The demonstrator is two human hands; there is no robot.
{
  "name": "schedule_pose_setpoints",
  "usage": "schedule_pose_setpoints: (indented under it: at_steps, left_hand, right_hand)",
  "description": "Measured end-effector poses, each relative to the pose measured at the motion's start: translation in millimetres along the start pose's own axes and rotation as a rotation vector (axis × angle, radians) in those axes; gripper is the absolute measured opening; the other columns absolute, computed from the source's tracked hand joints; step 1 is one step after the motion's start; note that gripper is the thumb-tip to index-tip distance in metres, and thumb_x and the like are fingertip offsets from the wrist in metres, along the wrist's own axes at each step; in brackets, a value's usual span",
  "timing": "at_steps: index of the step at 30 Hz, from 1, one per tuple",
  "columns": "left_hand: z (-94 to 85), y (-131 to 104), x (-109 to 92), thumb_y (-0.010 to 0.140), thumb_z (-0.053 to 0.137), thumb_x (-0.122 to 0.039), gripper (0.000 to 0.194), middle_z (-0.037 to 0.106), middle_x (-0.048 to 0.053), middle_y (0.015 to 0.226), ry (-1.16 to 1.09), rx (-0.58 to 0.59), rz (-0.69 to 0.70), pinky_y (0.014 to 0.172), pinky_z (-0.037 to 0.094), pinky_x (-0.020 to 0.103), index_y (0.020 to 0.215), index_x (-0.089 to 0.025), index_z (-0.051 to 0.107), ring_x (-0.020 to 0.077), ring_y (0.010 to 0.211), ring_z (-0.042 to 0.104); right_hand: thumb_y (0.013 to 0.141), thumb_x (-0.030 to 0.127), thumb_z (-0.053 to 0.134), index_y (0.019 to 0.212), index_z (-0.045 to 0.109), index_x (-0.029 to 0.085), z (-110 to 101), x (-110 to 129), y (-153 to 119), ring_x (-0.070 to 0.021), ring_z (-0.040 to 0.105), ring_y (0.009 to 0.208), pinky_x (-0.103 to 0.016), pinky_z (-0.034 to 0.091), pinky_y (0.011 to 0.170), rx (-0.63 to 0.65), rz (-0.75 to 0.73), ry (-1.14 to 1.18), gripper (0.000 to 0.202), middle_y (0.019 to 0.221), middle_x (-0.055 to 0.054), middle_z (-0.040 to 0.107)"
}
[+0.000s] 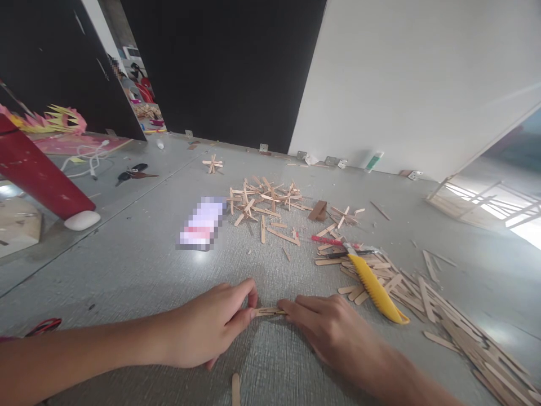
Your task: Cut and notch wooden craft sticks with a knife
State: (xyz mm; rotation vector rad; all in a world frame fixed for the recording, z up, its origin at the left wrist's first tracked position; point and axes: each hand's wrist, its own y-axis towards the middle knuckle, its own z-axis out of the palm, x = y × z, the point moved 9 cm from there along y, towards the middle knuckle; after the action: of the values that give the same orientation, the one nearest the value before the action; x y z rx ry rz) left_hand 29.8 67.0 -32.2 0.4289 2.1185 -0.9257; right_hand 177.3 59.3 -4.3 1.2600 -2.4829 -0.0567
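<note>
Low in the middle of the head view, my left hand [213, 321] pinches one end of a wooden craft stick [266, 311]. My right hand [329, 324] has its fingers closed on the other end, which they partly cover. By the right fingertips a thin yellowish and dark strip shows on the stick; what it is I cannot make out. Another craft stick [235, 389] lies on the grey surface [169, 276] nearer to me. To the right of my right hand rests a yellow-handled cutter [376, 287] on top of loose sticks.
A pile of sticks [456, 327] spreads at right. Farther off lie small stick assemblies [270, 194], a pixelated phone [202, 224] and a red pen [327, 241]. At left are a red cylinder [42, 166], keys [135, 173] and a white cable [91, 160]. Upright panels [224, 67] stand behind.
</note>
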Motion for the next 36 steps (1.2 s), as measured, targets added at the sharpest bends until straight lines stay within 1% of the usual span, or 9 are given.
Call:
schedule_pose_setpoints:
  at_steps: [4,8,14,18,22,27,32,36]
  left_hand:
    - [0.7,0.8,1.3,0.108,0.032,-0.048,0.027,0.043,-0.009,0.067,-0.010,-0.008,0.014,0.037,0.035,0.019,0.106,-0.023,0.044,0.0087,0.038,0.048]
    - [0.7,0.6,0.7,0.108,0.032,-0.048,0.028,0.042,-0.009,0.065,0.002,-0.007,0.019,0.038,0.036,0.019,0.105,-0.023,0.044,0.0088,0.038,0.048]
    - [0.9,0.0,1.5,0.108,0.034,-0.049,0.028,0.042,-0.010,0.063,0.000,-0.003,-0.001,0.038,0.034,0.019,0.106,-0.022,0.045,0.0092,0.038,0.048]
    - [1.1,0.5,1.7,0.108,0.033,-0.048,0.028,0.042,-0.010,0.061,-0.004,-0.003,0.018,0.037,0.033,0.018,0.106,-0.023,0.045,0.0096,0.038,0.048]
    - [1.4,1.8,2.0,0.108,0.033,-0.048,0.027,0.039,-0.011,0.055,-0.017,0.006,0.022,0.036,0.033,0.018,0.105,-0.023,0.044,0.0107,0.037,0.048]
    - [2.1,2.1,0.1,0.108,0.033,-0.045,0.024,0.037,-0.012,0.048,-0.034,0.030,0.010,0.035,0.032,0.017,0.105,-0.023,0.043,0.0115,0.036,0.047]
    - [3.4,2.0,1.8,0.108,0.032,-0.045,0.025,0.039,-0.012,0.045,-0.044,0.046,-0.004,0.035,0.030,0.017,0.107,-0.023,0.043,0.0119,0.035,0.045]
    - [3.5,3.1,2.8,0.108,0.032,-0.044,0.024,0.039,-0.012,0.045,-0.038,0.046,-0.004,0.033,0.028,0.016,0.106,-0.023,0.042,0.0117,0.035,0.046]
  right_hand:
    - [0.110,0.017,0.035,0.116,0.065,0.014,0.0,2.5,-1.2,-0.0147,0.055,0.056,-0.033,0.030,0.053,-0.005,-0.011,-0.023,0.031,0.076,-0.002,0.065]
    - [0.110,0.014,0.032,0.117,0.065,0.012,-2.6,5.2,-0.5,-0.0148,0.054,0.055,-0.033,0.030,0.052,-0.020,-0.033,-0.040,0.034,0.077,-0.003,0.066]
    - [0.109,0.014,0.035,0.120,0.064,0.013,0.4,4.0,-3.2,-0.0156,0.055,0.057,-0.034,0.031,0.052,-0.008,-0.034,-0.056,0.031,0.078,-0.003,0.065]
    - [0.105,0.008,0.037,0.117,0.064,0.013,1.3,4.3,-3.5,-0.0157,0.054,0.057,-0.034,0.031,0.052,0.005,-0.023,-0.075,0.030,0.078,-0.003,0.065]
    - [0.099,0.002,0.039,0.114,0.064,0.013,0.0,3.5,-1.2,-0.0156,0.054,0.056,-0.033,0.032,0.052,0.015,-0.007,-0.066,0.031,0.078,-0.002,0.064]
    - [0.099,0.003,0.043,0.116,0.064,0.014,2.2,1.5,-0.5,-0.0159,0.055,0.058,-0.033,0.032,0.053,0.049,0.001,-0.037,0.030,0.080,-0.002,0.065]
    - [0.101,0.004,0.041,0.115,0.064,0.014,-0.1,2.3,-1.2,-0.0153,0.054,0.057,-0.033,0.032,0.053,0.050,-0.005,-0.047,0.029,0.079,-0.002,0.065]
    - [0.095,0.001,0.047,0.118,0.063,0.012,0.2,5.8,-1.8,-0.0183,0.055,0.062,-0.034,0.034,0.054,0.092,-0.022,-0.111,0.030,0.082,-0.003,0.065]
